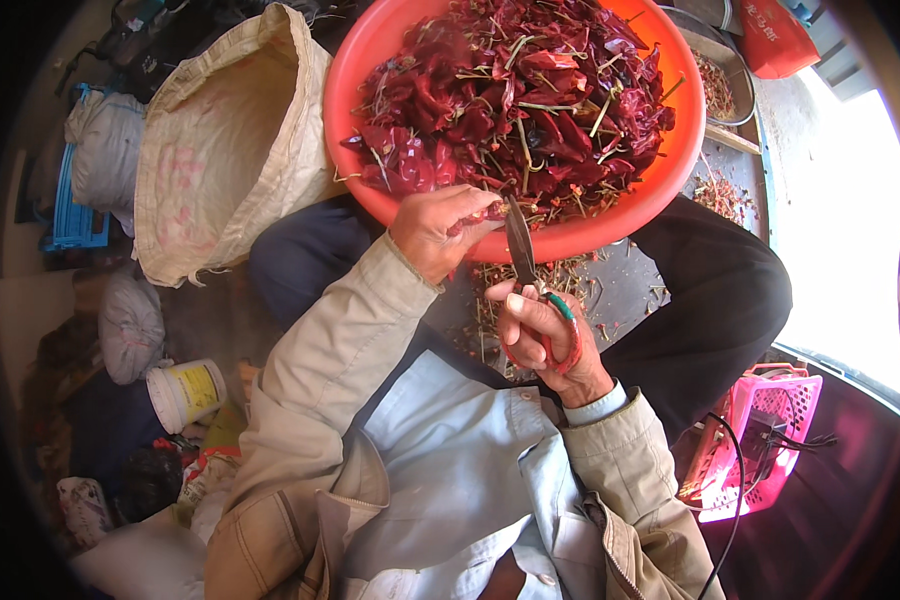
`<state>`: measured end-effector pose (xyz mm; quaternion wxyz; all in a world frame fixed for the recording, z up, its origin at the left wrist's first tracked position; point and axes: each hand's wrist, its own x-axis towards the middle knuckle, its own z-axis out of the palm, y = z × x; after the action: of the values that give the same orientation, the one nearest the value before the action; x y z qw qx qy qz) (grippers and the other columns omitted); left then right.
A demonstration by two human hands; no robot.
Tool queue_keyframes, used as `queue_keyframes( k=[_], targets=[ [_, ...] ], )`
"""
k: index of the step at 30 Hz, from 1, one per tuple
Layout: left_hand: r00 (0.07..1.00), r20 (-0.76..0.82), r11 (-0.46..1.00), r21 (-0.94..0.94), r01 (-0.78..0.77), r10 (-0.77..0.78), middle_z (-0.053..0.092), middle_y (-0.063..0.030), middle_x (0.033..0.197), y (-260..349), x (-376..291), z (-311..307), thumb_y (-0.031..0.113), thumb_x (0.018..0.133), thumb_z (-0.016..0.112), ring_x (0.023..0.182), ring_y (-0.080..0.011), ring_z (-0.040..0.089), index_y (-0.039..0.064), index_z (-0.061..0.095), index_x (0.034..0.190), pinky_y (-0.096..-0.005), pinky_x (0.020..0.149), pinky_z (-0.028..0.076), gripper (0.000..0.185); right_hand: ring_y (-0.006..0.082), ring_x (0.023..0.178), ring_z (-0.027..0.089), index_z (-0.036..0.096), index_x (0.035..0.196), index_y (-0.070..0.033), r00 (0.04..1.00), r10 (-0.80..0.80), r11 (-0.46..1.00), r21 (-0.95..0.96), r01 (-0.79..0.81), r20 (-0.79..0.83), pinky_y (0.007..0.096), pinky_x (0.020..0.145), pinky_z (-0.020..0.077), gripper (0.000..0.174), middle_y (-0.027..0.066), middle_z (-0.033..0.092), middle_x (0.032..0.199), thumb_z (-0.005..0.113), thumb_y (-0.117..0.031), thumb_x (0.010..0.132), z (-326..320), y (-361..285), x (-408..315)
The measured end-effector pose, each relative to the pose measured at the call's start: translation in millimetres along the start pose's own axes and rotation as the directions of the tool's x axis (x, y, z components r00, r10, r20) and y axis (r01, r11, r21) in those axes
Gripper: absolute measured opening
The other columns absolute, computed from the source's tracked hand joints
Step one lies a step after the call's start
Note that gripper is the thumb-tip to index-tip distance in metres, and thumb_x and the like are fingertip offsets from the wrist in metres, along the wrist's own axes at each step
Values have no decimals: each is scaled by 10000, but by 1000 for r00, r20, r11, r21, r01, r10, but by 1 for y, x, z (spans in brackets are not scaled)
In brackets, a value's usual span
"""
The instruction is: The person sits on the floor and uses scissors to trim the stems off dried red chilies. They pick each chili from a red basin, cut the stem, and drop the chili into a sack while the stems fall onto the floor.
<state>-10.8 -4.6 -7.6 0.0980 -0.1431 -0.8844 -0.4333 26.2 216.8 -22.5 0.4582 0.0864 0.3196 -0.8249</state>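
Observation:
A wide red plastic basin [570, 238] stands in front of me, heaped with dried red chili peppers [487, 97], many with pale stems. My left hand [439, 225] is over its near rim and grips a dried red chili [474, 221], mostly covered by the fingers. In my right hand [544, 337] is a pair of scissors [520, 244] with red and green wrapped handles. Their blades point up at the stem end of the held chili and look nearly closed. Whether they touch the stem, I cannot tell.
Cut stems [495, 300] litter the floor below the basin. An open woven sack [232, 150] leans at its left. A white bucket [186, 394] lies farther left. At the right are a pink plastic basket [772, 442] with black cables and a wooden-edged tray [731, 139].

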Motion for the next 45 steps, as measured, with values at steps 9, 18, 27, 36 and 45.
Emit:
queue_keyframes(
  k=[9,18,27,36,45],
  targets=[
    [953,71,902,-309,303,-296,724,-62,947,-12,0,12,108,902,774,808,-96,638,-21,717,1102,-275,718,514,244,54,422,378,598,1287,22,943,-19,838,521,-165,331,197,372,316,389,-3,509,642,473,-302,1110,-22,23,18],
    [856,-27,741,-516,430,-516,713,-11,980,12,9,-7,127,970,713,831,-58,646,-2,718,1143,-225,707,519,216,39,494,412,574,1321,65,965,-262,720,666,196,0,205,413,361,419,23,565,765,481,-290,1119,-46,-1,17],
    [804,-594,851,410,328,-24,743,-55,1045,-21,39,-234,253,956,762,921,-103,676,10,712,1226,-258,838,540,367,67,580,445,614,1235,28,958,-208,843,460,279,-199,224,469,361,407,21,565,781,560,-342,1075,-41,-1,16],
    [926,-376,780,576,246,-14,660,-137,1323,-4,9,-162,328,807,878,1234,-287,610,55,590,1401,-397,1009,489,715,70,561,450,623,1260,27,952,-226,923,268,277,-206,222,481,372,404,19,588,809,542,-328,1083,-42,8,19],
    [952,150,820,554,143,-267,706,-144,1066,-33,-15,-6,361,865,811,1026,-336,654,46,729,1177,-410,886,528,451,85,556,466,664,1256,-2,952,-175,981,34,189,-253,255,498,371,382,18,604,789,587,-319,1057,-33,10,16]
  ],
)
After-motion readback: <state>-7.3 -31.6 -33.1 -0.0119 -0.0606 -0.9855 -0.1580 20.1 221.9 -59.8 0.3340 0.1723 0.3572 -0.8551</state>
